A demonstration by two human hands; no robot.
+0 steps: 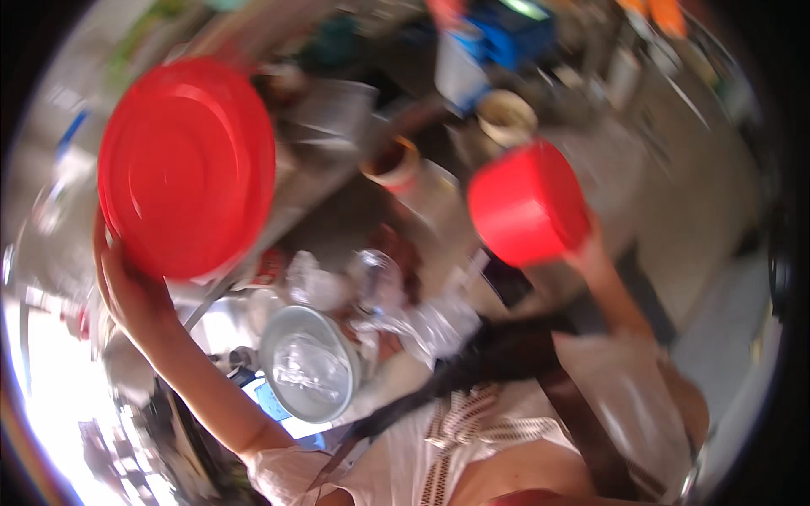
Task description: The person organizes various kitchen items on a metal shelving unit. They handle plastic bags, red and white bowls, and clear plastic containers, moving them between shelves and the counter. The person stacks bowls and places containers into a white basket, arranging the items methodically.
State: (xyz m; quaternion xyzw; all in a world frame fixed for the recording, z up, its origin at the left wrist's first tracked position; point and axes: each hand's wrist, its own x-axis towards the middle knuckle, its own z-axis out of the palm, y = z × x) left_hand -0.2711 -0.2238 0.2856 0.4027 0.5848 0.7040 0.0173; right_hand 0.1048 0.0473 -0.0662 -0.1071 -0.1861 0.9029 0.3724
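Note:
On the left of the head view, my left hand [130, 278] holds up a large round red plastic lid or basin [183, 167] by its lower edge; its exact kind is unclear. Over to the right, my right hand [585, 243] grips a smaller, deep red plastic container [528, 202] near its rim or base. The two red things are well apart. Between and below them stands a pale grey bowl [266, 329] with clear plastic inside. My fingers are partly hidden behind the red things, and the picture is blurred.
Clear plastic bags [436, 322] lie near my body. An open container with an orange rim [392, 167] and a cream-coloured tub [506, 117] stand ahead. Farther off are a white bucket-like container [459, 69] and a blue object [519, 35].

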